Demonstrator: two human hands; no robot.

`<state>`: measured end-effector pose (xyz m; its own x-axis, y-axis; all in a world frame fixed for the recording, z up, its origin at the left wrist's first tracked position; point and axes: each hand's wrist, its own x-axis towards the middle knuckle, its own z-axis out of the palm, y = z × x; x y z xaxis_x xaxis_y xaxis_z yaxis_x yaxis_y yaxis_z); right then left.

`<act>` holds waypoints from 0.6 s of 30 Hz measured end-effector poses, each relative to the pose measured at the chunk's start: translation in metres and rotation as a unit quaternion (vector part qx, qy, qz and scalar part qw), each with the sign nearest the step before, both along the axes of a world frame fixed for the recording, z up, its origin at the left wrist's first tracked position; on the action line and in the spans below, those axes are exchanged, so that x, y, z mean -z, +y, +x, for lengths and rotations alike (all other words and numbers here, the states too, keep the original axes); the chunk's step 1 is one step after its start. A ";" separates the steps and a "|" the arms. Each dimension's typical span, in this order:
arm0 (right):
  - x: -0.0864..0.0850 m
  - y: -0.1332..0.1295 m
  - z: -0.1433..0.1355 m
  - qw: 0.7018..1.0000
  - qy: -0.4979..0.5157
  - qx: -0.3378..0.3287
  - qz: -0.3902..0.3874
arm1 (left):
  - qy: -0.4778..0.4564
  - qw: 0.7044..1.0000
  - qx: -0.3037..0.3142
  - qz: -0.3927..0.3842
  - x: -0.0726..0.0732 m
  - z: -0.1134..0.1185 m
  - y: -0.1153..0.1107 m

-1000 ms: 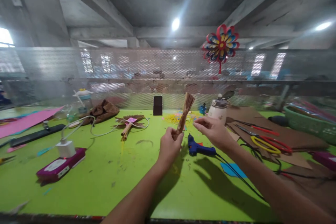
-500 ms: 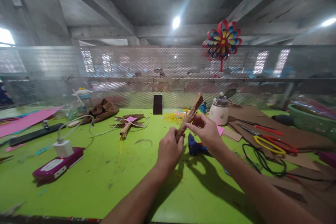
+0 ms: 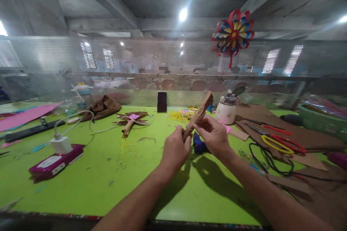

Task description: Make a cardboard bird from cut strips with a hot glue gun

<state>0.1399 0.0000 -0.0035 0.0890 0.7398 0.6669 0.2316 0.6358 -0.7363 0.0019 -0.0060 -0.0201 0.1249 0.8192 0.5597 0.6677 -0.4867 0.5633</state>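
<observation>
My left hand (image 3: 176,147) is closed round the lower end of a brown cardboard strip (image 3: 200,112), which looks folded or rolled and tilts up to the right. The fingers of my right hand (image 3: 214,136) pinch at the strip's lower middle; whether they grip its edge or only press on it is partly hidden. Behind and below the right hand lies a blue glue gun (image 3: 199,144), partly covered by that hand. Left of my hands rests a cardboard piece with toothed edges (image 3: 134,117), with a rolled stem and yellow strands.
A purple power strip (image 3: 56,162) with a white charger stands left. A phone (image 3: 162,101) leans upright at the back. Right are a white bottle (image 3: 226,110), scissors (image 3: 282,143), brown cardboard sheets (image 3: 271,119), and a green basket (image 3: 322,119). A paper flower (image 3: 233,35) hangs on the mesh partition.
The view has shifted slightly, so the table appears higher. My hands keep their hold on the cardboard strip, which leans a little more to the right.
</observation>
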 end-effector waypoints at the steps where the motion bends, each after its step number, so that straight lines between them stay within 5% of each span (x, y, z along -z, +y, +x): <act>1: 0.002 0.000 0.000 1.000 -0.003 0.004 0.009 | -0.006 1.000 0.003 -0.002 0.000 0.000 0.000; 12: 0.010 -0.006 -0.006 0.997 -0.022 0.031 0.062 | -0.054 0.998 0.016 0.010 0.000 0.004 -0.003; 18: 0.008 -0.017 -0.009 0.977 -0.116 0.064 0.166 | -0.047 0.999 0.008 0.007 -0.001 0.003 -0.004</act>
<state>0.1309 -0.0168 -0.0112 -0.0157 0.4718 0.8816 0.4617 0.7855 -0.4121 0.0051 -0.0104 -0.0190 0.0841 0.8091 0.5816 0.6039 -0.5057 0.6161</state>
